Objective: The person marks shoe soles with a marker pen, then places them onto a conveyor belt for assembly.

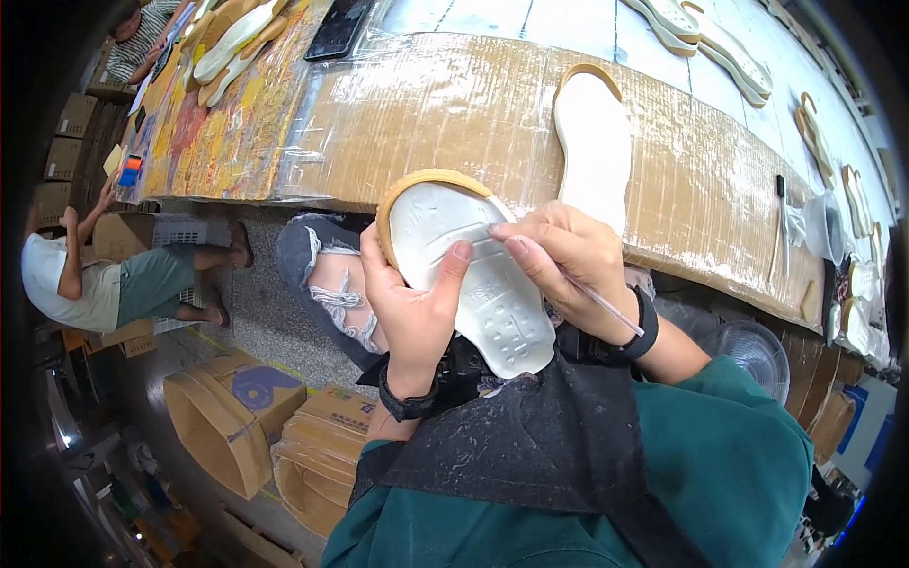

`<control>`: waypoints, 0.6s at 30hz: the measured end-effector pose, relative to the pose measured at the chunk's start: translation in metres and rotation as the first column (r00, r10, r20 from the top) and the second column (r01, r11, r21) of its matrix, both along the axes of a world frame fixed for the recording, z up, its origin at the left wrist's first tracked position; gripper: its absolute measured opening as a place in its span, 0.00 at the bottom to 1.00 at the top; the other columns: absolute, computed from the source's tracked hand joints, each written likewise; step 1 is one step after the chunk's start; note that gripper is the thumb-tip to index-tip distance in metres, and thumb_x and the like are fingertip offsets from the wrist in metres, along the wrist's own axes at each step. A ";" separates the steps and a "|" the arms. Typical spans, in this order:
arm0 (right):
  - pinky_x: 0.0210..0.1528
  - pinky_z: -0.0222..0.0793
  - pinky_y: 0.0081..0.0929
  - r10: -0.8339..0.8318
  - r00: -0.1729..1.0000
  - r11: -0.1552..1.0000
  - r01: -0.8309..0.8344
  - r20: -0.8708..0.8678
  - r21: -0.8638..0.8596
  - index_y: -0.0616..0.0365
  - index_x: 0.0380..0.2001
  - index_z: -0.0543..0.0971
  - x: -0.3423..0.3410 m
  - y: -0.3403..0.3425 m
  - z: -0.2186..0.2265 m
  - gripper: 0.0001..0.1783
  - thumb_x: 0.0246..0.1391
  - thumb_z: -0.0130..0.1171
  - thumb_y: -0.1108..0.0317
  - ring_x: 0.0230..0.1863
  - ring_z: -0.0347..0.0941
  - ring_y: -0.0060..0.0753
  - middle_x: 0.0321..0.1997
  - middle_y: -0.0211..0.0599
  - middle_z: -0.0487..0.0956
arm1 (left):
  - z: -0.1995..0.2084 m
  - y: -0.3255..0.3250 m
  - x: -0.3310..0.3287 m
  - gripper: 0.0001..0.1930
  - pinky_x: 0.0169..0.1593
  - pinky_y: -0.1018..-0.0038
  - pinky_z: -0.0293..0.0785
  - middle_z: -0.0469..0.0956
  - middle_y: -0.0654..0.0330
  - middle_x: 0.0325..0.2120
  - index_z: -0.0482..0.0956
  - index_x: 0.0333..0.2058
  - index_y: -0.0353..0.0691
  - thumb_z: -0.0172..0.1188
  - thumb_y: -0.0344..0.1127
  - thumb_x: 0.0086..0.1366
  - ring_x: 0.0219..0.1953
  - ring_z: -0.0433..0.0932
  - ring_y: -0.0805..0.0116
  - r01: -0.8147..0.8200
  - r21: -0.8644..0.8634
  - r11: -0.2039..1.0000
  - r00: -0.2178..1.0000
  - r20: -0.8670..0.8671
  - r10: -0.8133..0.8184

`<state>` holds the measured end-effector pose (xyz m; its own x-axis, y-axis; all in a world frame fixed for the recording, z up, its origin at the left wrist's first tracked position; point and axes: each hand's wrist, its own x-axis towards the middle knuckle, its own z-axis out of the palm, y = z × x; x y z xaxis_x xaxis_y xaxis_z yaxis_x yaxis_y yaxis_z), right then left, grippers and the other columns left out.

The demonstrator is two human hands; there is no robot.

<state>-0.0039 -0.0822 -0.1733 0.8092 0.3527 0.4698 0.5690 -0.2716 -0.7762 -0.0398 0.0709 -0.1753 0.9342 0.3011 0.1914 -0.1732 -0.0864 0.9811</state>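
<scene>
A white shoe sole (516, 331) with a tan rim around its wide end is held up over my lap, its dimpled face toward me. My left hand (412, 308) grips it at the left edge, thumb lying on the white face. In my right hand (573, 260) is a thin pale stick (606, 310), pinched like a pen and slanting back toward the wrist. Its working tip, by the sole's upper right edge, is mostly hidden by my fingers. A second white sole (595, 142) with a tan rim lies on the cardboard-covered table just beyond.
The table edge is covered with taped cardboard (407, 123). More soles (705, 43) lie at the far right, others at the far left near a black phone (339, 30). A clear cup (826, 227) stands right. Cardboard boxes (213, 417) sit on the floor; another person (85, 284) is at left.
</scene>
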 end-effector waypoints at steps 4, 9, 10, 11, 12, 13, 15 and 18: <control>0.25 0.64 0.22 0.089 0.992 0.991 -0.079 -0.094 0.105 0.62 0.29 0.77 0.003 0.003 -0.004 0.06 0.46 0.54 0.73 0.23 0.70 0.31 0.23 0.37 0.73 | -0.003 0.011 0.007 0.24 0.42 0.78 0.68 0.69 0.55 0.37 0.60 0.43 0.32 0.62 0.27 0.49 0.40 0.70 0.71 -0.011 -0.071 0.997 1.000 -0.017 0.010; 0.39 0.65 0.19 0.126 0.852 0.883 0.137 -0.508 0.449 0.62 0.45 0.69 0.007 -0.032 0.009 0.15 0.56 0.42 0.70 0.35 0.70 0.25 0.35 0.37 0.75 | -0.013 0.014 0.034 0.24 0.42 0.76 0.68 0.69 0.54 0.38 0.60 0.44 0.31 0.60 0.25 0.49 0.38 0.71 0.69 -0.033 -0.241 0.970 0.999 -0.049 0.022; 0.39 0.65 0.20 0.091 0.812 0.871 0.216 -0.577 0.441 0.62 0.45 0.69 0.007 -0.044 0.001 0.15 0.57 0.40 0.69 0.35 0.69 0.25 0.36 0.38 0.75 | -0.019 0.006 0.045 0.24 0.42 0.75 0.69 0.70 0.53 0.38 0.61 0.45 0.31 0.60 0.25 0.50 0.37 0.71 0.67 -0.077 -0.329 0.941 0.996 -0.071 0.057; 0.40 0.65 0.20 0.068 0.865 0.963 0.074 -0.497 0.261 0.63 0.45 0.68 0.008 -0.059 -0.008 0.16 0.57 0.39 0.68 0.37 0.70 0.26 0.37 0.39 0.75 | -0.032 0.006 0.053 0.24 0.42 0.73 0.70 0.70 0.52 0.39 0.60 0.46 0.29 0.59 0.25 0.50 0.37 0.71 0.66 -0.062 -0.461 0.885 0.992 -0.124 0.005; 0.41 0.65 0.21 0.179 0.780 0.983 -0.160 -0.600 0.086 0.65 0.47 0.67 0.012 -0.058 0.013 0.17 0.56 0.42 0.67 0.38 0.69 0.27 0.39 0.42 0.74 | -0.045 0.026 0.055 0.25 0.43 0.71 0.70 0.70 0.52 0.39 0.60 0.47 0.28 0.58 0.24 0.50 0.37 0.72 0.64 -0.055 -0.578 0.814 0.984 -0.172 -0.055; 0.42 0.65 0.22 0.233 0.702 0.969 -0.109 -0.673 0.222 0.66 0.50 0.63 -0.003 -0.058 -0.002 0.24 0.52 0.49 0.64 0.40 0.69 0.29 0.40 0.45 0.73 | -0.080 0.050 0.055 0.23 0.43 0.67 0.72 0.69 0.49 0.39 0.61 0.46 0.26 0.56 0.29 0.53 0.38 0.72 0.62 0.054 -0.241 0.969 0.997 0.069 -0.039; 0.31 0.66 0.18 0.250 0.885 0.965 -0.192 -0.393 0.181 0.60 0.57 0.54 -0.010 -0.059 -0.026 0.37 0.44 0.58 0.66 0.29 0.68 0.22 0.31 0.39 0.72 | -0.027 0.026 0.065 0.24 0.42 0.67 0.73 0.68 0.43 0.40 0.62 0.45 0.24 0.48 0.42 0.59 0.41 0.71 0.62 0.124 -0.333 0.935 0.946 -0.244 -0.212; 0.40 0.65 0.18 0.152 0.859 0.958 -0.006 -0.489 0.288 0.63 0.53 0.59 -0.021 -0.070 -0.026 0.33 0.44 0.58 0.68 0.36 0.68 0.20 0.39 0.42 0.73 | 0.003 -0.031 0.055 0.17 0.38 0.73 0.72 0.72 0.51 0.36 0.68 0.41 0.28 0.50 0.37 0.59 0.38 0.72 0.64 0.048 -0.583 0.811 0.947 -0.231 -0.222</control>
<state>-0.0248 -0.1521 -0.1994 0.9337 0.3459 0.0929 0.0931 0.0163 -0.9955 0.0155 0.0398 -0.1725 0.9601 0.1402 -0.2421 0.1425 0.4998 0.8543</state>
